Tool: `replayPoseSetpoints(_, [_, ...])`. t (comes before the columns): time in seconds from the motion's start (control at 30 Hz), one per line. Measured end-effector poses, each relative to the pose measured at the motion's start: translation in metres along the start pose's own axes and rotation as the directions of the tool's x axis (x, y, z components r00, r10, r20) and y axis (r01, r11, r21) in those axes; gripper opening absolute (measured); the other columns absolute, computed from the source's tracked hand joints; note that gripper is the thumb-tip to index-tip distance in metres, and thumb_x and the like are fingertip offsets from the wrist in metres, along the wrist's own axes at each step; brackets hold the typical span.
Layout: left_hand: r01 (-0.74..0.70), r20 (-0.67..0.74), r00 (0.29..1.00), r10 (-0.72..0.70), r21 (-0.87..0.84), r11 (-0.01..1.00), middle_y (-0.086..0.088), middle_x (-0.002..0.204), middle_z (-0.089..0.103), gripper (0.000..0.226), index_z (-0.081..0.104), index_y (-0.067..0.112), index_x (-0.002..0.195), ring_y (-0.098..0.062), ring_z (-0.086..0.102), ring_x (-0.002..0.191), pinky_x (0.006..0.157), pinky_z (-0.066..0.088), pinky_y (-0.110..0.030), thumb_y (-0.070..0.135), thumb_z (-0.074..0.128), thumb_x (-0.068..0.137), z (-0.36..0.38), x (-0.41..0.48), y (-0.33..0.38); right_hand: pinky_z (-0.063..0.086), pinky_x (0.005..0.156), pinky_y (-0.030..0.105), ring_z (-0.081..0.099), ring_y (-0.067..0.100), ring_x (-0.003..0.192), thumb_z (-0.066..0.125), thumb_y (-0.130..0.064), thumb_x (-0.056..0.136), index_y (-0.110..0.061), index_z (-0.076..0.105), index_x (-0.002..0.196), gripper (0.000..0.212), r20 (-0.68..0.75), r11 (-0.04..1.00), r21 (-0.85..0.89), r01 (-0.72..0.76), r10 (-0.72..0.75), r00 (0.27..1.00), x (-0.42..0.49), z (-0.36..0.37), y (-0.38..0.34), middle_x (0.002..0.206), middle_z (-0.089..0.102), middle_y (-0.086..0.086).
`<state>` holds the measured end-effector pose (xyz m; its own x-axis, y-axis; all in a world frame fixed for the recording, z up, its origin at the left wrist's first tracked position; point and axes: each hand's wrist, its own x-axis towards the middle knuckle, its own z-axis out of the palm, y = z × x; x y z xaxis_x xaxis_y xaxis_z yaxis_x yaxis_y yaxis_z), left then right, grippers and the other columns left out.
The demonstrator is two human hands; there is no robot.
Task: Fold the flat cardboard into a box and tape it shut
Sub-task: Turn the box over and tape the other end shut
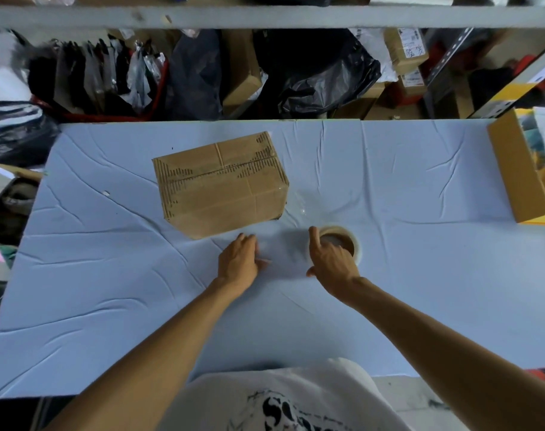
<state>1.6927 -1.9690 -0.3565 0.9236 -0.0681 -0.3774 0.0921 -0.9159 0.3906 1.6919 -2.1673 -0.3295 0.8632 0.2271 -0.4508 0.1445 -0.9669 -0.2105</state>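
folded box (221, 181) on table (109, 306) just beyond left hand (238, 262) fingertips, long axis crosswise, slightly skewed; left fingers loosely together, holding nothing, nearer box; right hand (333, 259) fingers curled round tape roll (355, 241), box ahead-left of them

A wrinkled blue cloth (109, 306) spreads under the grip of the right hand (333, 259). Far right of that grip sits an open carton (520, 169) with yellow edges. Beyond the grip, past the table edge, lie black plastic bags (321, 73) and labelled parcels (404, 48) — hanging clothes (94, 76) are far left.
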Motion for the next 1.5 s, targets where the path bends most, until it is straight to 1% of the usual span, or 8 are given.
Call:
replayPoseSetpoints(0.17, [-0.225, 0.112, 0.968, 0.223, 0.005, 0.974, 0.000, 0.108, 0.057, 0.031, 0.054, 0.016, 0.107, -0.022, 0.059, 0.098, 0.078, 0.046, -0.031, 0.030, 0.068, 0.083, -0.052, -0.006, 0.028, 0.045, 0.082, 0.037, 0.059, 0.029, 0.102, 0.076, -0.052, 0.070, -0.018, 0.039, 0.133, 0.082, -0.021, 0.997, 0.009, -0.078, 0.078, 0.997, 0.008, -0.033, 0.001, 0.108, 0.062, 0.008])
replayPoseSetpoints(0.23, [-0.418, -0.059, 0.908, 0.414, -0.087, 0.904, 0.006, 0.091, 0.060, 0.018, 0.060, 0.020, 0.096, -0.016, 0.061, 0.079, 0.067, 0.048, -0.027, 0.029, 0.068, 0.082, -0.094, -0.009, 0.041, 0.046, 0.084, 0.034, 0.059, 0.021, 0.099, 0.077, -0.049, 0.069, -0.024, 0.056, 0.118, 0.059, -0.085, 0.957, 0.282, -0.065, 0.092, 0.992, 0.012, -0.060, 0.005, 0.103, 0.062, 0.001])
replayPoseSetpoints(0.37, [-0.580, -0.512, 0.707, 0.488, -0.025, 0.814, 0.004, 0.092, 0.057, 0.017, 0.061, 0.019, 0.097, -0.011, 0.053, 0.084, 0.071, 0.045, -0.024, 0.030, 0.060, 0.084, -0.161, 0.005, 0.063, 0.052, 0.084, 0.039, 0.066, 0.026, 0.089, 0.046, -0.013, 0.091, -0.011, 0.058, 0.117, 0.029, 0.068, 0.219, 0.974, -0.066, -0.001, 0.998, 0.017, -0.103, 0.009, 0.101, 0.069, 0.015])
replayPoseSetpoints(0.5, [-0.402, -0.257, 0.881, 0.397, 0.035, 0.915, -0.001, 0.136, 0.043, 0.047, 0.057, 0.031, 0.126, -0.023, 0.035, 0.128, 0.106, 0.030, -0.039, 0.046, 0.064, 0.082, -0.165, 0.035, 0.074, 0.056, 0.075, 0.033, 0.068, 0.030, 0.080, 0.048, -0.011, 0.096, 0.000, 0.055, 0.121, 0.028, 0.090, -0.131, 0.987, -0.095, -0.040, 0.995, 0.022, -0.113, -0.005, 0.093, 0.068, 0.020])
replayPoseSetpoints(0.63, [-0.392, -0.128, 0.910, 0.395, 0.051, 0.919, 0.002, 0.151, 0.025, 0.041, 0.067, 0.035, 0.112, -0.029, 0.007, 0.141, 0.115, 0.008, -0.046, 0.054, 0.069, 0.075, -0.150, 0.044, 0.067, 0.053, 0.067, 0.025, 0.067, 0.021, 0.070, 0.063, 0.008, 0.083, 0.003, 0.055, 0.119, 0.038, 0.034, -0.100, 0.994, -0.031, 0.035, 0.999, 0.025, -0.105, -0.009, 0.079, 0.069, 0.012])
replayPoseSetpoints(1.13, [-0.378, -0.226, 0.878, 0.422, 0.212, 0.901, -0.006, 0.140, 0.036, 0.032, 0.060, 0.022, 0.092, -0.037, 0.015, 0.136, 0.112, 0.012, -0.050, 0.033, 0.075, 0.067, -0.130, 0.047, 0.072, 0.053, 0.067, 0.027, 0.062, 0.018, 0.070, 0.062, 0.007, 0.083, -0.008, 0.060, 0.095, 0.019, -0.425, 0.438, 0.860, 0.262, 0.329, 0.844, 0.034, -0.082, -0.049, 0.076, 0.065, 0.008])
replayPoseSetpoints(1.27, [-0.374, -0.271, 0.870, 0.412, 0.183, 0.909, -0.007, 0.137, 0.039, 0.034, 0.061, 0.021, 0.091, -0.036, 0.019, 0.135, 0.111, 0.012, -0.047, 0.035, 0.076, 0.064, -0.129, 0.049, 0.072, 0.049, 0.066, 0.028, 0.060, 0.018, 0.076, 0.073, -0.019, 0.082, -0.012, 0.056, 0.092, 0.020, -0.333, 0.440, 0.894, 0.088, 0.518, 0.788, 0.028, -0.079, -0.054, 0.086, 0.064, 0.002])
replayPoseSetpoints(1.5, [-0.365, -0.312, 0.867, 0.389, 0.135, 0.921, -0.008, 0.136, 0.043, 0.075, 0.051, 0.009, 0.122, -0.032, 0.030, 0.133, 0.113, 0.019, -0.045, 0.039, 0.079, 0.059, -0.130, 0.050, 0.072, 0.050, 0.069, 0.018, 0.064, 0.004, 0.074, 0.061, -0.016, 0.089, -0.013, 0.074, 0.092, 0.013, -0.361, 0.451, 0.881, 0.142, 0.447, 0.818, 0.012, -0.086, -0.071, 0.083, 0.071, -0.004])
